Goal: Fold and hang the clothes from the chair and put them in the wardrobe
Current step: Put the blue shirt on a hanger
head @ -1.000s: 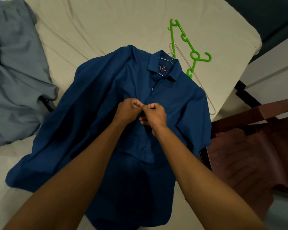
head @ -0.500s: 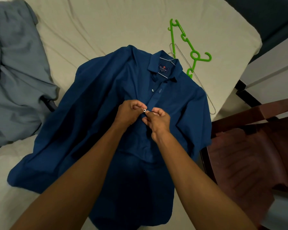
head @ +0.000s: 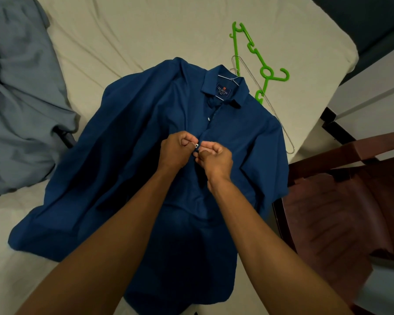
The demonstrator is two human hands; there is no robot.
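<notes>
Both forearms enter from the lower edge and converge toward the centre, bare to the elbows. The left hand [head: 176, 150] is curled into a loose fist, knuckles up, thumb and forefinger pinching a small white button [head: 196, 145] at its inner edge. The right hand [head: 214, 156] sits just beside it, fingers curled, thumb and fingertips pinching the fabric edge of the shirt [head: 132, 160] directly opposite. The two hands almost touch at the fingertips. Both wrists are straight.
</notes>
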